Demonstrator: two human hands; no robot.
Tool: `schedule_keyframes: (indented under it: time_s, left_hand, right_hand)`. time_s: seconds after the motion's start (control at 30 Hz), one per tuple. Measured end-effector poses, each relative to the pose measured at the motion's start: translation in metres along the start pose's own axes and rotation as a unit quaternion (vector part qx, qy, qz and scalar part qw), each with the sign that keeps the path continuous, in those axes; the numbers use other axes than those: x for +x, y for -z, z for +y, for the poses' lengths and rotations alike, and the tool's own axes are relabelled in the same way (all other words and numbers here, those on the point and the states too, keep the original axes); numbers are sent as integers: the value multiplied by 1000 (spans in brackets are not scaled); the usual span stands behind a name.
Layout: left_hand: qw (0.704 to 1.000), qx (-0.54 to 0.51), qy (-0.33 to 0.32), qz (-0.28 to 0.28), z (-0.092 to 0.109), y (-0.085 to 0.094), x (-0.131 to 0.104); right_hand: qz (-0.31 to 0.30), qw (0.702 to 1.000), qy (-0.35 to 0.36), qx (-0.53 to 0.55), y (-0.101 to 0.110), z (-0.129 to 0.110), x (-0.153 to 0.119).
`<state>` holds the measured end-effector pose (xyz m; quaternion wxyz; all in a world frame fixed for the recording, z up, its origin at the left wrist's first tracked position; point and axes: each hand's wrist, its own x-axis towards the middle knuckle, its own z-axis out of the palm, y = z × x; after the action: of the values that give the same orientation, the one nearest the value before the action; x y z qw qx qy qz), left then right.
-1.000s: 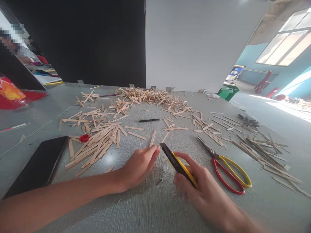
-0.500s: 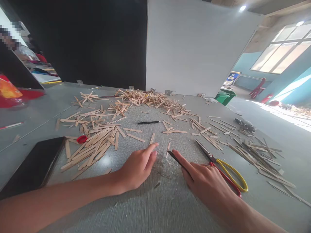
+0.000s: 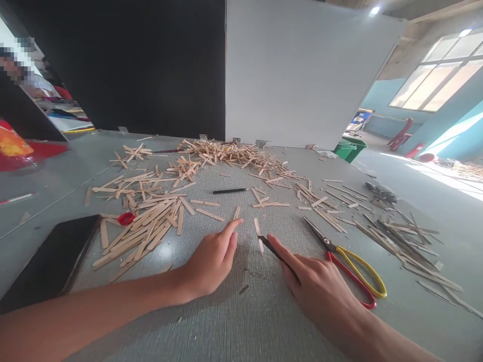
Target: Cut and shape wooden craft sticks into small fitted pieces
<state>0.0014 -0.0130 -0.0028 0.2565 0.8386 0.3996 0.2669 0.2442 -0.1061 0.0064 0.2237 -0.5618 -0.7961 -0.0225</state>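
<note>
At our far left, a dark phone [image 3: 49,256] is lying on the grey table [image 3: 226,327], and beside it a red cap [image 3: 126,218] is resting against a spread of wooden sticks [image 3: 151,231]. Next, our left hand [image 3: 211,261] is resting low, forefinger pointing forward and thumb parted from it; we are seeing nothing between them (the palm is staying out of our sight). Another stick [image 3: 237,213] is lying just past that forefinger, though we are not managing to tell whether they are touching. Farther off, a black pen [image 3: 230,190] is lying crosswise.

Between our hands the short stick [image 3: 257,226] is lying flat, its long axis running away from us, far end leaning slightly left. It is sitting to the right of our left fingertips and ahead and left of our right hand [image 3: 320,281], which is the nearer one. That hand is curling firmly around a knife [image 3: 275,250], forefinger stretching along its back, and the tip is crossing the stick near its middle at a slant. Rightward, scissors [image 3: 331,246] are lying close by that hand, and thin strips [image 3: 411,251] are scattering beyond.
</note>
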Motion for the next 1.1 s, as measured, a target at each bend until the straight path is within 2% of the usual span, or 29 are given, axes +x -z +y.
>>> schedule_keyframes:
  time_s: [0.2,0.3,0.43,0.57,0.83,1.1]
  left_hand:
    - [1000,-18,-1,-10,3,2,-2]
    - [999,-35,-16,-25,5,2,-2]
    - [997,-48,-42,-42,7,1,-1]
    - [995,-57,-64,-48,7,0,-1]
    - [996,-40,-67,-54,7,0,-4]
    - [996,-21,-78,-42,9,-1,-7]
  right_hand:
    - [-23,999,-17,38,1,-1,1]
    - [-10,995,-40,88,2,-7,1]
    - [-25,981,-83,174,0,-22,1]
    - [-51,970,-102,216,-3,-34,1]
    - [-69,952,-133,268,3,-35,1]
    - [-33,951,-128,281,-11,-54,-4]
